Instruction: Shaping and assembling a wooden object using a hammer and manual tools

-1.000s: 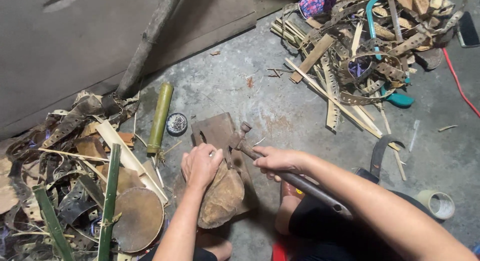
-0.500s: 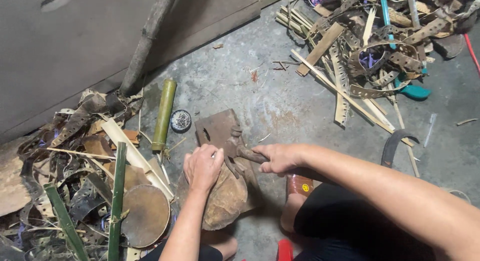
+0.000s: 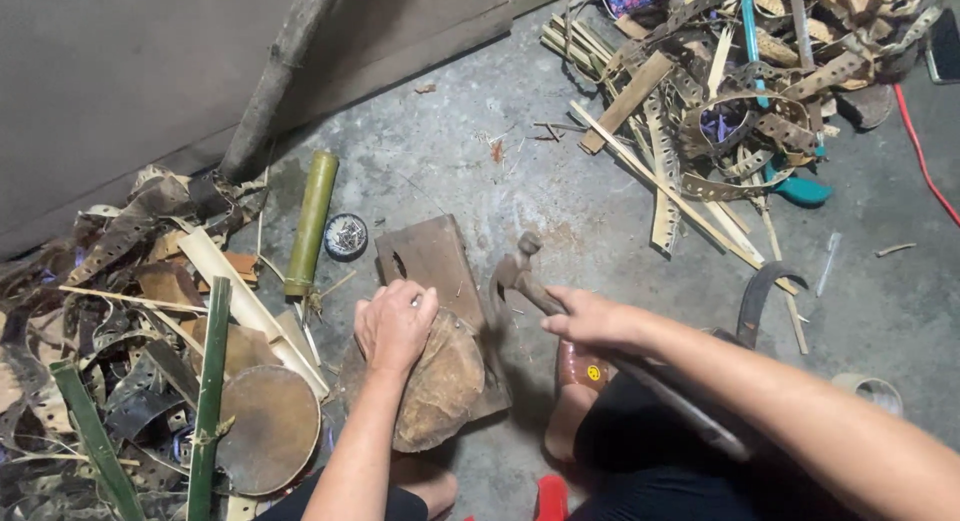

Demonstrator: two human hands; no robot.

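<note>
Two heaps of scrap at either side of a bare concrete floor [image 3: 600,221]. Far left: a tangle of dark perforated strips [image 3: 120,381], split bamboo slats and green bamboo stalks [image 3: 210,381], crowding right up against a round brown disc [image 3: 268,429]. Just right of that heap, a short green bamboo tube [image 3: 310,221] lying lengthwise, with a small round tin [image 3: 346,235] beside it, contents too small to make out. Above, a long grey branch [image 3: 280,71] leaning on the wall.

Centre: left hand [image 3: 395,326] curled down onto the top of a rounded brown leathery piece [image 3: 440,381], fingers together, pinching something small and pale that cannot be identified. Under it, a worn wooden board [image 3: 425,256], its near end hidden by the piece and the hand.

Right of the board: right hand [image 3: 590,319] wrapped tightly about the handle of a hammer [image 3: 520,273], head raised just beside the board, not touching it; rest of the handle hidden under the forearm. A curved dark blade [image 3: 760,291] further right, partly covered by the arm.

Far right, top: a second pile [image 3: 740,91] of slats, strips and a teal handle, cut off by the frame edge; a red cable [image 3: 920,151] alongside.
</note>
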